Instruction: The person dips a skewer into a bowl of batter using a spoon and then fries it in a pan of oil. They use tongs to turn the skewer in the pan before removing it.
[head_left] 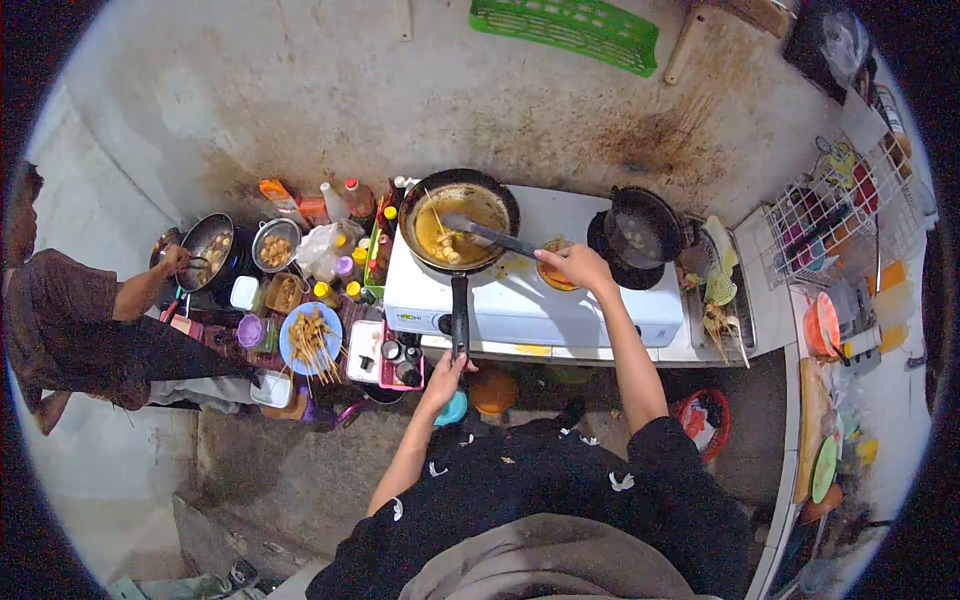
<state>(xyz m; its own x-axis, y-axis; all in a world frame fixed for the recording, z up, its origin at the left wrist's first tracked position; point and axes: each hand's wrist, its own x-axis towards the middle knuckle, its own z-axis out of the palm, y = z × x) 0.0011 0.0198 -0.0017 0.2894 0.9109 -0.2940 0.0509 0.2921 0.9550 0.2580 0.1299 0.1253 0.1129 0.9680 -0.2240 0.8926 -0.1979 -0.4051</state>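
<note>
My left hand is closed round the end of the black handle of a frying pan. The pan sits on the left side of a white gas stove. Yellowish-brown liquid covers its bottom, with a thin stick and some pale pieces of food in it. In my right hand is a dark spatula, its blade dipped in the pan near the food. An orange-rimmed round container stands beside my right hand, partly covered by it.
A black wok stands on the right burner. Left of the stove are a blue plate of skewers, bottles and a strainer of food. A co-worker tends another pan at far left. A wire rack is at right.
</note>
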